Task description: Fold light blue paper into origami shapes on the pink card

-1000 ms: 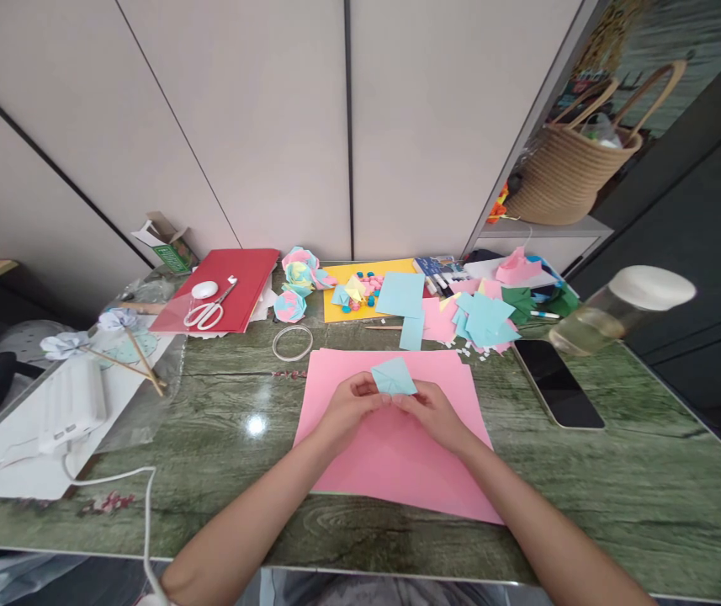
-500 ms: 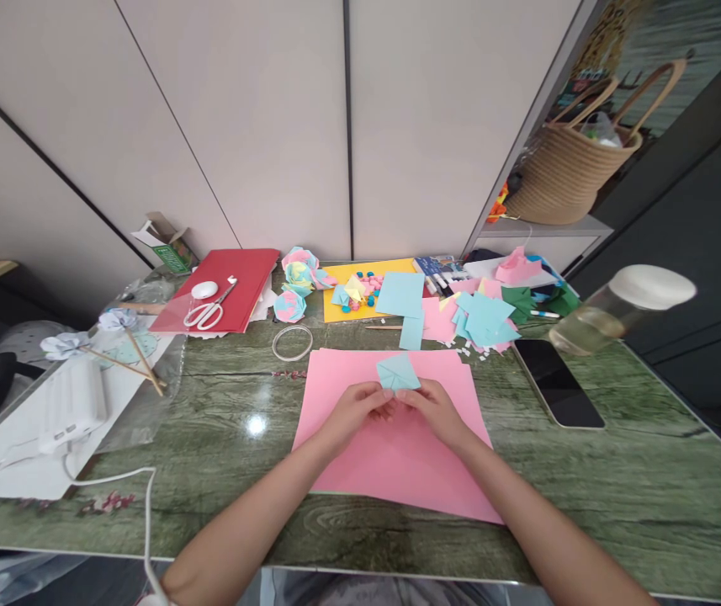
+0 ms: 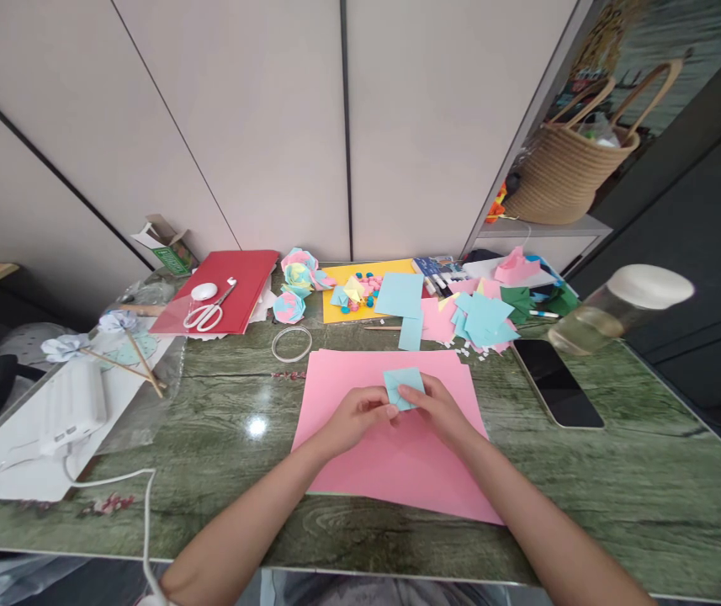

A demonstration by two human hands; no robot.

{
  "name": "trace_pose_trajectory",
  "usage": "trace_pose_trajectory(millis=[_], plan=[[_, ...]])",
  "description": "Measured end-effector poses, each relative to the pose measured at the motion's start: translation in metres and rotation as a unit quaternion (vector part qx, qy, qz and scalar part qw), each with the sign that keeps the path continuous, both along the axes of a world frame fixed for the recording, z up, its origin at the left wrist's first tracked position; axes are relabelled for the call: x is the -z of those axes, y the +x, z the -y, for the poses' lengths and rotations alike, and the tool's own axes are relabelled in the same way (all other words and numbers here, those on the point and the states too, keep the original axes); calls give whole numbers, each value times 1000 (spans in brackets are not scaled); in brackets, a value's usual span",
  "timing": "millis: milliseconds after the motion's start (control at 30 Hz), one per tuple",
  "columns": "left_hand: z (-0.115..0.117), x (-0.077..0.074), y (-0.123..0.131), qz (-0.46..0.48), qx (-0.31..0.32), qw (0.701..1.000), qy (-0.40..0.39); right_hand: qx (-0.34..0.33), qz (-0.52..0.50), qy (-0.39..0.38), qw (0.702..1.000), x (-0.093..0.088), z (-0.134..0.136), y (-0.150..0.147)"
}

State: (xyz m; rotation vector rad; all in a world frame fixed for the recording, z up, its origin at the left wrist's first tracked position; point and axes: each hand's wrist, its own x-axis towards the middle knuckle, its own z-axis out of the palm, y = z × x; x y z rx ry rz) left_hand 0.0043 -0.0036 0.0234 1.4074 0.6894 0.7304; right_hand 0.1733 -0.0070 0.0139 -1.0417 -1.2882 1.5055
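Observation:
A small piece of folded light-blue paper (image 3: pixel 403 383) is held above a stack of pink paper sheets (image 3: pixel 341 370). My right hand (image 3: pixel 439 408) grips it with the thumb across its front face and the other fingers behind. At the paper's lower left edge is my left hand (image 3: pixel 360 417), its fingers curled in against the paper and partly hidden, its thumb just below. Fold lines show faintly on the blue square.
Cut blue paper pieces (image 3: pixel 488 318) lie behind, near a phone (image 3: pixel 559 383) and a lidded bottle (image 3: pixel 612 311). Left are scissors (image 3: pixel 205 316) on a red folder (image 3: pixel 234 290), a tape ring (image 3: pixel 291 344), paper balls (image 3: pixel 289 306) and a white power bank (image 3: pixel 73 404) with a cable.
The blue paper has turned and shifted slightly right and down. My right thumb has moved up onto its face, and my left thumb has slid off its lower edge.

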Motion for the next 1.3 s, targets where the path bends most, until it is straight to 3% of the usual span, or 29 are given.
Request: trace_pose_trajectory(millis=[167, 267, 433, 800, 1300], plan=[[1, 4, 3, -22, -25, 999, 24, -57, -45, -43, 996, -1, -2, 1], [1, 7, 4, -42, -64, 997, 14, -1, -2, -16, 1000, 0, -2, 0], [-2, 10, 4, -47, -46, 997, -38, 71, 73, 27, 994, 5, -1, -5], [-6, 17, 6, -41, -73, 995, -53, 59, 41, 4, 997, 21, -6, -9], [-15, 18, 3, -80, -77, 994, 12, 51, 47, 24, 997, 17, -16, -10]])
